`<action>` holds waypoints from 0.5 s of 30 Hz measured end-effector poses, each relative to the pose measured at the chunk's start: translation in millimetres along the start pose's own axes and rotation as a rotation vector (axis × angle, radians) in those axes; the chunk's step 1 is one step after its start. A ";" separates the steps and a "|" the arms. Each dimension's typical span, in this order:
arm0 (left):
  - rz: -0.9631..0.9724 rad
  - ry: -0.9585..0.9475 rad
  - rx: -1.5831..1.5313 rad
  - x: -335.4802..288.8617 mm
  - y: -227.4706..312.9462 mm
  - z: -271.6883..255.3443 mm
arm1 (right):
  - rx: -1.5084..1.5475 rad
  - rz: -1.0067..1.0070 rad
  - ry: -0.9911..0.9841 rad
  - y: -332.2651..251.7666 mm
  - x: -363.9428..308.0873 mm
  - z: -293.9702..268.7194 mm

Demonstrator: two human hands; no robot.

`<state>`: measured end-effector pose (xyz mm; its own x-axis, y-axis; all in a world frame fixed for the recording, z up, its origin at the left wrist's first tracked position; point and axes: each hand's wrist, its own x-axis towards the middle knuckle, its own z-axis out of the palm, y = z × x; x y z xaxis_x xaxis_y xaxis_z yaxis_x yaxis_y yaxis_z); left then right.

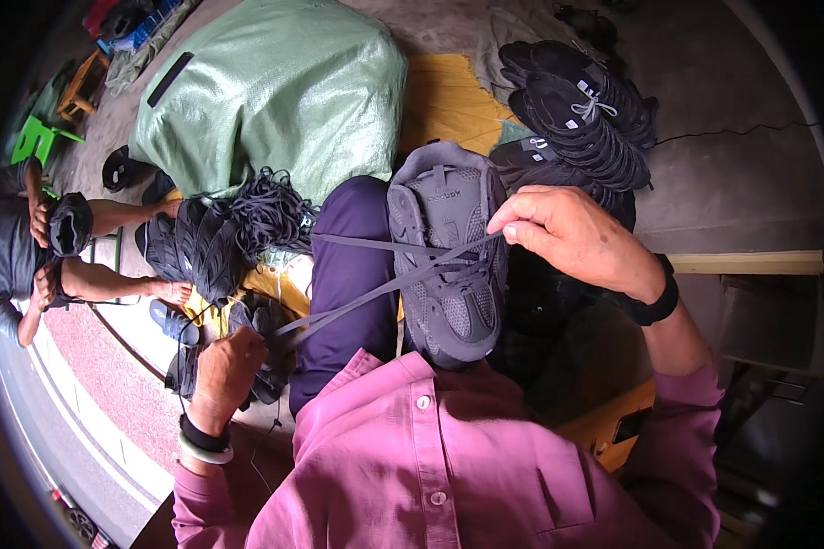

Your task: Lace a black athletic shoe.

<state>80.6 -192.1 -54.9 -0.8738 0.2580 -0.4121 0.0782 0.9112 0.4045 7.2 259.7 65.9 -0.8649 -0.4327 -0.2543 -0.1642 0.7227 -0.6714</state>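
A grey sneaker (447, 316) rests on my lap, its toe toward me and its collar away. Grey shoelace (362, 300) is threaded through its lower eyelets, and long strands stretch out to the left across my dark trouser leg. My left hand (227, 373) is closed on the lace, left of the sneaker. Beside the sneaker's right edge, my right hand (572, 240) pinches the lace between thumb and forefinger. The strand runs taut across the tongue between both hands. One further strand lies loose over my knee.
A heap of dark laces (270, 210) lies beyond my left hand, next to dark shoes (201, 247). Stacked black shoes (568, 119) stand at the far right. A large pale green sack (275, 91) fills the far side. Another person's hand (44, 285) shows at left.
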 end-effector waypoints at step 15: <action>0.535 -0.066 -0.698 93.8 180.1 -37.9 | 0.118 -0.181 0.052 -35.7 20.9 32.5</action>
<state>-5.5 -15.9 10.3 -0.7727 0.6318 -0.0620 0.1392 0.2638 0.9545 10.4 207.3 61.9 -0.8502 -0.5191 -0.0880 -0.2648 0.5660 -0.7807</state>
